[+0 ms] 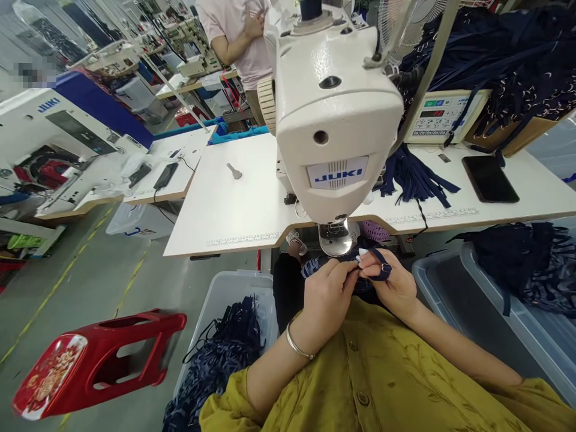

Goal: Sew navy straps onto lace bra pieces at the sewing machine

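The room is a sewing floor with a grey floor and yellow lines, and a person in a pink top [245, 54] stands behind my machine [337, 138]. The white table [216, 198] runs to both sides of the machine, with a small grey piece [234, 171] lying on its left part. On its right part a bunch of navy strips [416, 180] lies near a black phone [490, 179], below the control box [445, 117]. More navy straps [486, 54] are heaped behind the box.

I have both hands in front of the machine's needle end, just below the table's edge and above my lap. My left hand [327, 297], with a bangle [297, 343] at the wrist, has its thumb and forefinger pinched together on the end of a navy strap [383, 272]. My right hand [398, 288] is closed around the strap close by, its fingers curled, the strap looping over them with a small ring on it. A white scrap [362, 254] sticks up at those fingertips; I cannot tell whether it is joined to the strap.

A bin [220, 282] of navy patterned cloth [216, 366] sits left of my legs, and a red stool [103, 360] lies tipped beyond it.
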### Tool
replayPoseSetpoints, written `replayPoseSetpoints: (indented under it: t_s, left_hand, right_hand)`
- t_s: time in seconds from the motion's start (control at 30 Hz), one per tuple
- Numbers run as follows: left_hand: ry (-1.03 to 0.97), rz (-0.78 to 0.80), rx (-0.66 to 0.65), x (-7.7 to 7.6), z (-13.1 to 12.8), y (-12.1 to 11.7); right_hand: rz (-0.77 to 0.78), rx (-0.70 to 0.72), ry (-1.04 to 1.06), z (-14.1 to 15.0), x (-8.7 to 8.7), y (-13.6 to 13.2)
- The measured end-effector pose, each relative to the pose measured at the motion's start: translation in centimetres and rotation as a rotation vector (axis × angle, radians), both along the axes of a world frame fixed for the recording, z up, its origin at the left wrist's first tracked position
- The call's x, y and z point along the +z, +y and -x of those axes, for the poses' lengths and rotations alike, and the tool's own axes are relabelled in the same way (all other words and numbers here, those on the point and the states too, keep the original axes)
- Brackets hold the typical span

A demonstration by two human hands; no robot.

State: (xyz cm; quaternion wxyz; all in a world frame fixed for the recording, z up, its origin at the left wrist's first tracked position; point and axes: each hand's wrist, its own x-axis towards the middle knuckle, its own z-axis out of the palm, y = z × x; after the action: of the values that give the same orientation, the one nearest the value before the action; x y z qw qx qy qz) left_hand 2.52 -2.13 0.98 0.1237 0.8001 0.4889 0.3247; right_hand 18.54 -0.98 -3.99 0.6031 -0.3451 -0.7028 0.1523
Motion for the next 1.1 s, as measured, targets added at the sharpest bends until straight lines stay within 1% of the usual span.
replayPoseSetpoints:
  t_s: [0.23, 0.27, 0.33, 0.4, 0.43, 0.47, 0.53, 0.6, 0.63, 0.7, 0.8, 0.9, 1.0, 1.03, 1.1]
  left_hand:
    - [0.045, 0.009, 0.008, -0.4, 0.4, -0.1]
    - [0.05, 0.031, 0.003, -0.4, 0.4, -0.1]
    - [0.052, 0.13, -0.013, -0.2, 0.5, 0.1]
    - [0.06, 0.253, -0.029, 0.1, 0.6, 0.4]
    - [0.068, 0.299, -0.037, 0.3, 0.7, 0.5]
    - [0.075, 0.328, -0.048, 0.5, 0.8, 0.7]
    - [0.081, 0.328, -0.061, 1.0, 1.3, 1.0]
    - [0.082, 0.271, -0.056, 1.5, 1.8, 1.5]
    - [0.097, 0.23, -0.045, 1.7, 2.1, 1.8]
    - [0.169, 0.134, -0.015, 2.1, 2.7, 2.8]
    - [0.281, 0.017, 0.032, 2.0, 3.5, 4.7]
    - [0.29, -0.106, 0.084, 1.0, 4.0, 6.1]
    - [0.231, -0.281, 0.12, -0.4, 4.0, 5.8]
    - [0.199, -0.334, 0.098, -0.9, 3.9, 5.5]
    - [0.153, -0.379, -0.013, -1.6, 3.7, 4.6]
  right_hand:
    - [0.06, 0.016, -0.019, -0.2, 0.2, -0.2]
    - [0.071, 0.027, -0.03, -0.3, 0.3, -0.3]
    - [0.108, 0.046, -0.054, -0.3, 0.5, -0.4]
    - [0.196, 0.055, -0.085, -0.4, 0.9, -0.5]
    - [0.266, 0.05, -0.103, -0.4, 1.1, -0.4]
    - [0.349, 0.043, -0.123, -0.4, 1.4, -0.3]
    - [0.506, 0.034, -0.149, -0.5, 2.0, 0.2]
    - [0.614, 0.042, -0.143, -0.4, 2.4, 1.0]
    - [0.64, 0.05, -0.134, -0.3, 2.6, 1.6]
    - [0.636, 0.053, -0.117, 0.1, 2.6, 2.8]
    - [0.563, 0.004, -0.151, 1.0, 2.5, 4.3]
    - [0.542, -0.047, -0.197, 1.6, 2.5, 5.2]
    - [0.601, -0.07, -0.132, 1.8, 2.6, 5.6]
    - [0.64, -0.06, -0.098, 1.7, 2.6, 5.8]
    - [0.722, 0.0, -0.024, 1.6, 2.3, 6.1]
